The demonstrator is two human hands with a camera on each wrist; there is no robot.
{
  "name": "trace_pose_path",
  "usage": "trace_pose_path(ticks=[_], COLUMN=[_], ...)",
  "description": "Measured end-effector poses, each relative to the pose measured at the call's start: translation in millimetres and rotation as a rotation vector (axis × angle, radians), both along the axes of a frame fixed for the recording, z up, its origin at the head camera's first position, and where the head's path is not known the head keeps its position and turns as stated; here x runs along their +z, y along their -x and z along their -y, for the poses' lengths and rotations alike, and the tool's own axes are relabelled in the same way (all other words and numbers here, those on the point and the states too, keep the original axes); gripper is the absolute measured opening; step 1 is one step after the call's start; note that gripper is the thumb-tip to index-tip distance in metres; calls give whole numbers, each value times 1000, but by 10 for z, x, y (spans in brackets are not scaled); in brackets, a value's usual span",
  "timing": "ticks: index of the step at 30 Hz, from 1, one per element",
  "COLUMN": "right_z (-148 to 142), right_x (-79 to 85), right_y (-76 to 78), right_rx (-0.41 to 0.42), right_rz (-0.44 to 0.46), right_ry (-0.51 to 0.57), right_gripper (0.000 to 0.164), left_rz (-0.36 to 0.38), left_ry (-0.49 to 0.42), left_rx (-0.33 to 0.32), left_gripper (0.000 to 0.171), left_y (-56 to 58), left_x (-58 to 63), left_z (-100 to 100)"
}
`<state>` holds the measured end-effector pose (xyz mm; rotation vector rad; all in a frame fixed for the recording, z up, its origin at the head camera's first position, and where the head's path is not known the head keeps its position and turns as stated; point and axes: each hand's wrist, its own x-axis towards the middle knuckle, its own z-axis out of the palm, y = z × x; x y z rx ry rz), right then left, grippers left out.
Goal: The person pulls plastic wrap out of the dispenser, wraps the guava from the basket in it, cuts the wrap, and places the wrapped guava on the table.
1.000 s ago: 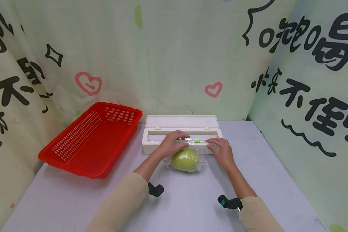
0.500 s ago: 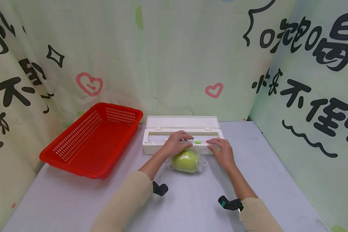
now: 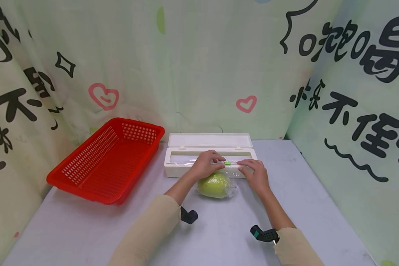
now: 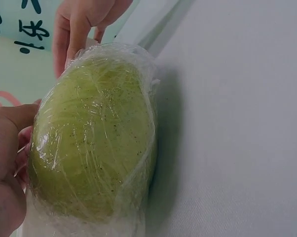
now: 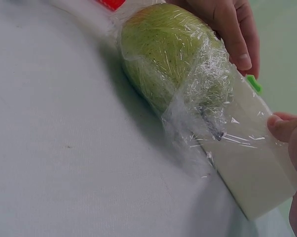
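A yellow-green speckled fruit point(image 3: 214, 185), wrapped in crinkled cling film point(image 5: 188, 133), rests on the table against the front of a white cling film dispenser point(image 3: 176, 170). The dispenser's lid point(image 3: 210, 140) stands open behind it. Film runs from the fruit up over the dispenser's front rail, which carries a green slide cutter point(image 3: 227, 163). My left hand point(image 3: 206, 165) is over the rail, just left of the cutter, its fingers loosely bent with thumb and fingertips apart. My right hand point(image 3: 256, 173) pinches the film-covered rail near its right end, thumb in front. The fruit partly hides my left fingers in the left wrist view.
A red perforated plastic basket point(image 3: 119, 195) stands at the left of the table point(image 3: 226, 236). Printed curtains point(image 3: 199, 74) hang close behind the dispenser and along both sides. Black wrist cameras point(image 3: 188, 215) jut out below the forearms.
My left hand has slid right along the dispenser's rail, closing on the green cutter. The right hand, the fruit and the dispenser have stayed in place; the head view has shifted slightly.
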<state>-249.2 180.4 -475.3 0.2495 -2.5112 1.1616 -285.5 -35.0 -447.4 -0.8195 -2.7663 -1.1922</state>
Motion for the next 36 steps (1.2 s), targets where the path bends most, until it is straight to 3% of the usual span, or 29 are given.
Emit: trace_pose_path(ticks=[13,22,36], right_z=[-5,-7,-1], right_x=[-20,-25,-10], right_y=[-5,-3,-26], right_rx=[11,11,9], right_rz=[-57,-40,-27], right_ry=[-3,17,9], right_gripper=[22,21,22], left_rz=[23,7,-9], left_ry=[12,29,22], left_rx=[84,123,100], left_gripper=[20,14,11], left_y=[-21,-21,-31], left_x=[25,16,56], left_z=[-114,-156,-143])
